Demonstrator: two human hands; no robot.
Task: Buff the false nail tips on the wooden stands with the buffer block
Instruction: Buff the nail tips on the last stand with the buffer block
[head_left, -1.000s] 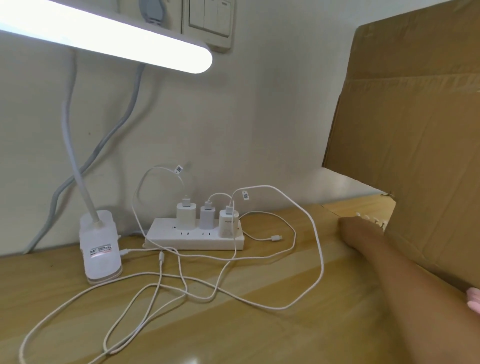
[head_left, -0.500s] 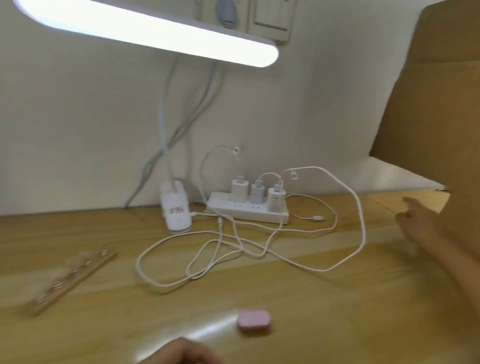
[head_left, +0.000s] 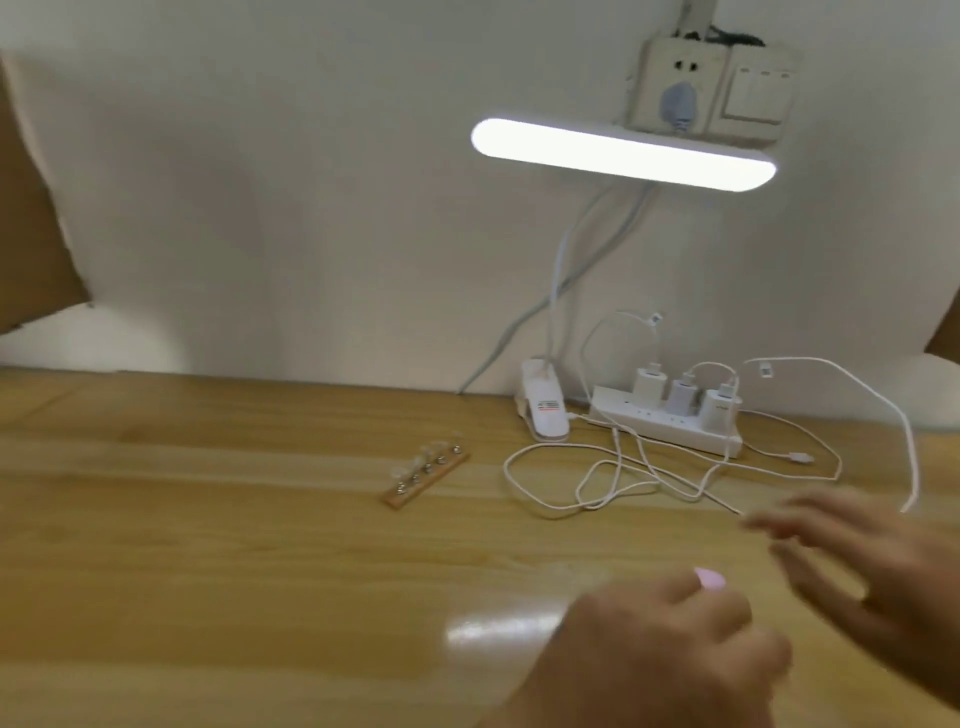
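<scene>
Presently the wooden stand (head_left: 426, 477) with its nail tips (head_left: 429, 457) lies at ten o'clock of the left hand (head_left: 670, 644), which closes over the pink buffer block (head_left: 347, 578); secure that block before reaching. The right hand (head_left: 862, 551), blurred at three o'clock, is spread and holds nothing, having left the cardboard since a second ago.

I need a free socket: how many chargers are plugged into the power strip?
3, side by side along the power strip by the wall: left charger, middle charger, right charger. None looks hidden.
</scene>
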